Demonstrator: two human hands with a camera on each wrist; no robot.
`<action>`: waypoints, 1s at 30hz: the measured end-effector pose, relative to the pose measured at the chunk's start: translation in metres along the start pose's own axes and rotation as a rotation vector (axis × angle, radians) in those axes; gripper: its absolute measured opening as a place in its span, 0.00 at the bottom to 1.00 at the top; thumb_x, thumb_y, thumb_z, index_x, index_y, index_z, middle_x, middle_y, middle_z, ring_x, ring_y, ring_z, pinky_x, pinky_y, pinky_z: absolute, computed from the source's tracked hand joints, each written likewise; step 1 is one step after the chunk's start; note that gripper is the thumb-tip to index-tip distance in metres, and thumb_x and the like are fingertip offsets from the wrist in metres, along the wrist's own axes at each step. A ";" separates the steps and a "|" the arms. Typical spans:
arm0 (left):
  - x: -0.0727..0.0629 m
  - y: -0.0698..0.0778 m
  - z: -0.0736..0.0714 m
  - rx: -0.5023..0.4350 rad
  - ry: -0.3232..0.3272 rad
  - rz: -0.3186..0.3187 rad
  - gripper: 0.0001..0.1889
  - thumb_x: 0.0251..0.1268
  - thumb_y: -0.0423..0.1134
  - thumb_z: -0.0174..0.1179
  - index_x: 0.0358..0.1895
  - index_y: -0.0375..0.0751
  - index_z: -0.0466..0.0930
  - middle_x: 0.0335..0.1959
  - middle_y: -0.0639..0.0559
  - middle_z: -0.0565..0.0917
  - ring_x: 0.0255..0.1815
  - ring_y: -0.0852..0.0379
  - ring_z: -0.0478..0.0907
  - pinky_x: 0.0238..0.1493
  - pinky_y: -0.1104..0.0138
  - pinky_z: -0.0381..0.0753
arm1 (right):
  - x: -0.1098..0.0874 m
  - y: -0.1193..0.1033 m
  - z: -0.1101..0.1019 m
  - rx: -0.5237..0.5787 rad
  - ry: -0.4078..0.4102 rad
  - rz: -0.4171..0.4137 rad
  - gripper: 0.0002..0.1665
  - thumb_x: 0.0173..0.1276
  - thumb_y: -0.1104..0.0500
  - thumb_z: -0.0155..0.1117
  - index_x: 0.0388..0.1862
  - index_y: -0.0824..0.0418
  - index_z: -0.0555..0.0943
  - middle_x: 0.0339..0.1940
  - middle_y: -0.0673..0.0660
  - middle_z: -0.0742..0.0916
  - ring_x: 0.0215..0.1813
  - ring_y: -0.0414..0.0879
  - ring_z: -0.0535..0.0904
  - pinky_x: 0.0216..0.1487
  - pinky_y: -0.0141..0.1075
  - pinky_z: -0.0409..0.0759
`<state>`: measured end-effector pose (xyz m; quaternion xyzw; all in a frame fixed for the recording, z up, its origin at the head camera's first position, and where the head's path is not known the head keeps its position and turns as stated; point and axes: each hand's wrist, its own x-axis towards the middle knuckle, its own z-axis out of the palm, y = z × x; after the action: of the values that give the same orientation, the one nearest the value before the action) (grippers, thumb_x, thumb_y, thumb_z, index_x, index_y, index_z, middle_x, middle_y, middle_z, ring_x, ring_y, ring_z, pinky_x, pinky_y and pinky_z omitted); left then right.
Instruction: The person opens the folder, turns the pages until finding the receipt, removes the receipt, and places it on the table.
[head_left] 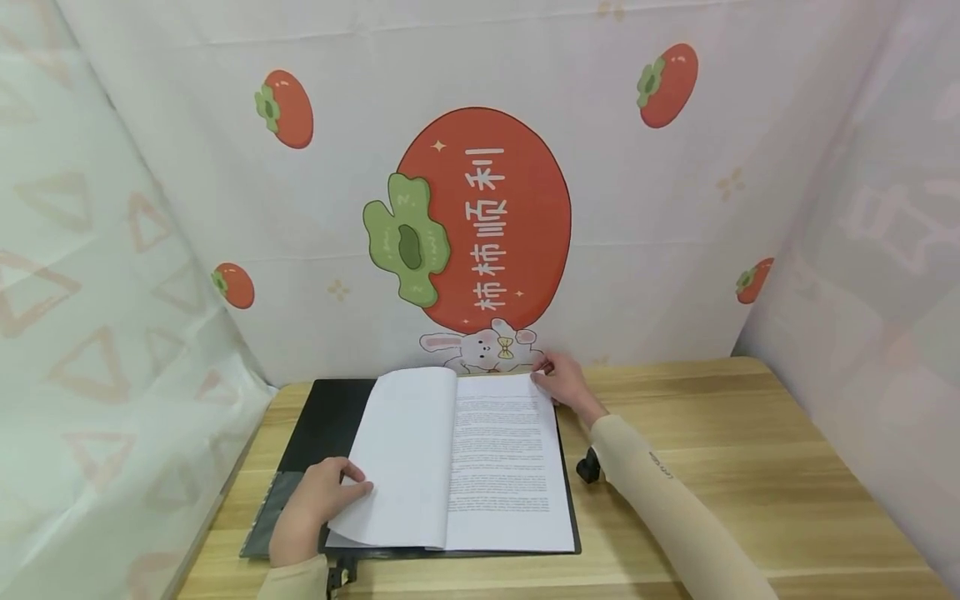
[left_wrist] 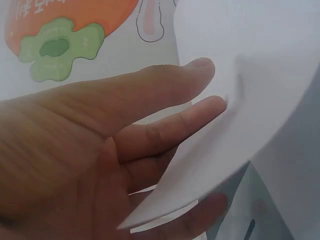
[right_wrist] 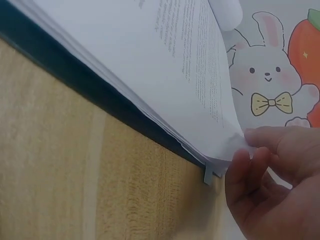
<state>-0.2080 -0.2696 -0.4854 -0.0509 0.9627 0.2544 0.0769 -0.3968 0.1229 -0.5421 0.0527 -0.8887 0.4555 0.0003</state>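
A black folder [head_left: 330,417] lies spread on the table, holding a stack of white sheets. On the right is a printed page [head_left: 498,450]; the left side shows a blank turned page [head_left: 405,458]. My right hand [head_left: 564,383] pinches the top right corner of the printed page, lifting it into a curve in the right wrist view. My left hand [head_left: 318,500] rests at the outer edge of the blank page. In the left wrist view, its thumb and index finger are extended over the page, while lower fingers [left_wrist: 215,205] pass behind its curling edge.
The wooden table [head_left: 697,450] extends to the right of the folder. Behind it hangs a white cloth [head_left: 637,208] printed with persimmons and a rabbit, and pale curtains [head_left: 112,333] close off both sides. A small tab [right_wrist: 208,174] sticks out near the folder's top corner.
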 end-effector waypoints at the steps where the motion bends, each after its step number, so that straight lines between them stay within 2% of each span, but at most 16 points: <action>1: 0.000 -0.002 0.000 -0.003 -0.015 -0.016 0.12 0.62 0.39 0.75 0.38 0.33 0.85 0.41 0.39 0.85 0.42 0.44 0.79 0.46 0.46 0.82 | 0.000 0.000 0.000 0.000 0.000 -0.005 0.07 0.73 0.63 0.68 0.46 0.65 0.82 0.42 0.61 0.82 0.41 0.53 0.77 0.24 0.36 0.75; 6: 0.002 -0.011 0.002 -0.014 -0.071 -0.069 0.12 0.63 0.40 0.74 0.38 0.33 0.86 0.39 0.41 0.84 0.40 0.45 0.79 0.45 0.48 0.82 | 0.001 -0.001 -0.001 0.002 0.028 -0.013 0.09 0.74 0.62 0.68 0.48 0.66 0.81 0.42 0.62 0.83 0.45 0.54 0.76 0.35 0.38 0.76; 9: 0.005 -0.014 0.006 -0.029 -0.073 -0.077 0.11 0.62 0.39 0.74 0.37 0.33 0.86 0.37 0.43 0.84 0.39 0.46 0.79 0.44 0.49 0.82 | -0.001 0.001 -0.001 0.005 0.035 -0.005 0.11 0.74 0.62 0.69 0.49 0.67 0.81 0.43 0.62 0.83 0.47 0.55 0.76 0.41 0.41 0.77; 12: 0.007 -0.016 0.009 -0.054 -0.075 -0.096 0.11 0.61 0.37 0.75 0.37 0.32 0.85 0.38 0.40 0.84 0.38 0.45 0.79 0.43 0.49 0.83 | -0.001 0.002 0.000 -0.007 0.039 -0.004 0.11 0.74 0.61 0.71 0.47 0.66 0.80 0.42 0.61 0.83 0.46 0.54 0.76 0.45 0.41 0.76; 17: 0.008 -0.019 0.013 -0.019 -0.053 -0.114 0.11 0.58 0.38 0.77 0.36 0.36 0.84 0.44 0.34 0.78 0.47 0.37 0.74 0.48 0.44 0.80 | 0.000 0.004 0.003 -0.023 0.036 -0.006 0.11 0.74 0.59 0.71 0.42 0.66 0.80 0.38 0.60 0.83 0.43 0.53 0.76 0.43 0.40 0.74; 21: 0.007 -0.018 0.016 0.022 -0.027 -0.105 0.11 0.56 0.37 0.77 0.35 0.38 0.84 0.44 0.32 0.73 0.50 0.31 0.67 0.49 0.41 0.76 | -0.001 0.007 0.004 -0.022 0.030 -0.004 0.09 0.74 0.60 0.70 0.42 0.65 0.80 0.37 0.60 0.82 0.42 0.52 0.76 0.42 0.39 0.73; 27: 0.008 -0.016 0.017 0.035 -0.051 -0.108 0.12 0.58 0.37 0.76 0.38 0.34 0.83 0.41 0.36 0.76 0.46 0.37 0.71 0.48 0.44 0.78 | -0.001 0.012 0.004 -0.040 0.032 -0.015 0.09 0.76 0.60 0.68 0.42 0.65 0.80 0.36 0.59 0.82 0.41 0.52 0.76 0.41 0.39 0.72; 30: 0.009 -0.016 0.019 0.046 -0.067 -0.105 0.14 0.61 0.38 0.74 0.40 0.31 0.83 0.42 0.36 0.78 0.46 0.37 0.73 0.50 0.43 0.79 | -0.003 0.016 0.004 -0.035 0.029 -0.004 0.11 0.77 0.57 0.68 0.41 0.65 0.80 0.33 0.58 0.81 0.37 0.51 0.75 0.37 0.37 0.72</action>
<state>-0.2121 -0.2749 -0.5110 -0.0909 0.9612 0.2293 0.1232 -0.3953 0.1286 -0.5576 0.0477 -0.8964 0.4404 0.0152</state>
